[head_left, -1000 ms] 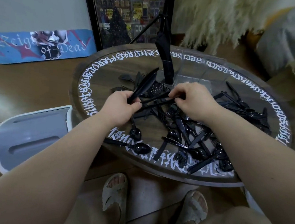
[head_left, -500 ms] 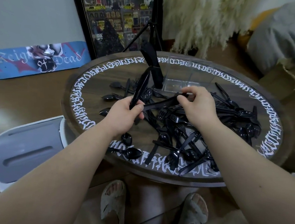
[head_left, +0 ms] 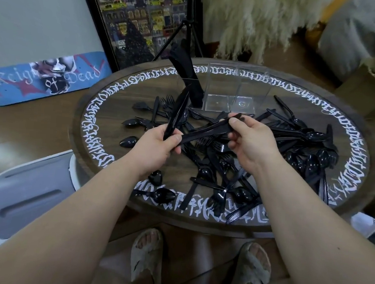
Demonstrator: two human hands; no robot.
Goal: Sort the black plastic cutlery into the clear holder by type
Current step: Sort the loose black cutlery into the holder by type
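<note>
A black knife point(head_left: 205, 132) is being pinched at opposite ends by the thumb and curled fingers of the left hand point(head_left: 157, 148) and the right hand point(head_left: 252, 142). A bundle of knives point(head_left: 176, 114), perhaps 2 or 3, is also being gripped upright by the left hand. Loose black cutlery point(head_left: 225, 167) is being left scattered over the round table point(head_left: 361, 142). More knives are being held in the leftmost compartment of the clear holder point(head_left: 230, 93) behind the hands.

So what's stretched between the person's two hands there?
In the head view, a black plastic knife spans the gap: the right hand pinches one end, the left hand holds the other, along with a bundle of knives.
</note>
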